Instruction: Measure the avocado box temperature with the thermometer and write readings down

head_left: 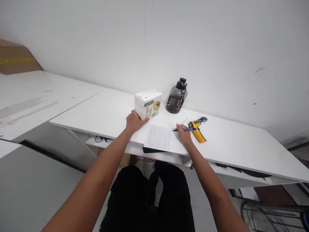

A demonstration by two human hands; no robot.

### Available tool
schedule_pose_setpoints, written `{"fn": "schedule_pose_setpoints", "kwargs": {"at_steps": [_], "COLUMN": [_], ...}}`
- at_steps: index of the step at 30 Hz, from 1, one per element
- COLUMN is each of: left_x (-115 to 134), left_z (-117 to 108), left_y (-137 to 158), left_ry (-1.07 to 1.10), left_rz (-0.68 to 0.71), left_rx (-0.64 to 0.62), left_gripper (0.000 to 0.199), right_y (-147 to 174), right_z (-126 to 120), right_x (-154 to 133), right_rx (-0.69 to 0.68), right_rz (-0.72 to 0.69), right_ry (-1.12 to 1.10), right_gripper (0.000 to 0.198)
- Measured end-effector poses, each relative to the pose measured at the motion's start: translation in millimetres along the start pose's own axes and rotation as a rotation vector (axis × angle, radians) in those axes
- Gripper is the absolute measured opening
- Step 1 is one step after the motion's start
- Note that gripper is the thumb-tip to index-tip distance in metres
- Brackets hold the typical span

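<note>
The blue pen (189, 129) was in the right hand (184, 134), which was closed around it with bent fingers, and its tip pointed to the left of this hand. Below the tip was the paper (159, 138), covered with small handwriting that I could not read; whether the tip touched it, I could not tell. This paper lay between the two hands and nearer to the person, and a dark flat thing (154, 150) showed under its near edge. The white box (149, 104), printed with avocado pictures, stood upright at the left hand (134, 121). The left hand was partly closed and held the lower part of the box, with the thumb at the front and the other fingers at the left side. Just to the right of the right hand lay a yellow tool (199, 133), with the back end of the pen in front of it in the view. Beyond both hands, near the wall (217, 64), stood a dark transparent bottle (177, 98). All these things were on the white table (231, 141). Far to the left of the left hand was a cardboard box (19, 59) with a yellow stripe.
</note>
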State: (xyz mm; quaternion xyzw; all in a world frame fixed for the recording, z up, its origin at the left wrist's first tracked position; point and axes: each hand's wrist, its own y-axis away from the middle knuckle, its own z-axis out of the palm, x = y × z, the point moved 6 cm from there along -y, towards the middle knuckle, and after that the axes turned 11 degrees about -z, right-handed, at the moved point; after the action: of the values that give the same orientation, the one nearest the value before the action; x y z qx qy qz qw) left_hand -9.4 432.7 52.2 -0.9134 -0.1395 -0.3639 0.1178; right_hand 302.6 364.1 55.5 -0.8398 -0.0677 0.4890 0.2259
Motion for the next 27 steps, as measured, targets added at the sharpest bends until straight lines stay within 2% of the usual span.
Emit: {"fn": "schedule_pose_setpoints", "kwargs": {"at_steps": [8, 27], "left_x": [0.7, -0.8], "left_z": [-0.5, 2.1], "left_y": [0.8, -0.7], "left_ry": [0.008, 0.022], "left_rz": [-0.018, 0.0], "left_rx": [-0.012, -0.006], "left_gripper": [0.081, 0.084], "right_y": [-1.5, -1.3], "right_z": [3.9, 4.7], "right_x": [5.1, 5.6], "right_rx": [-0.031, -0.065], "right_rz": [0.013, 0.05], "right_ry": [-0.005, -0.035], "right_gripper": [0.037, 0.031]}}
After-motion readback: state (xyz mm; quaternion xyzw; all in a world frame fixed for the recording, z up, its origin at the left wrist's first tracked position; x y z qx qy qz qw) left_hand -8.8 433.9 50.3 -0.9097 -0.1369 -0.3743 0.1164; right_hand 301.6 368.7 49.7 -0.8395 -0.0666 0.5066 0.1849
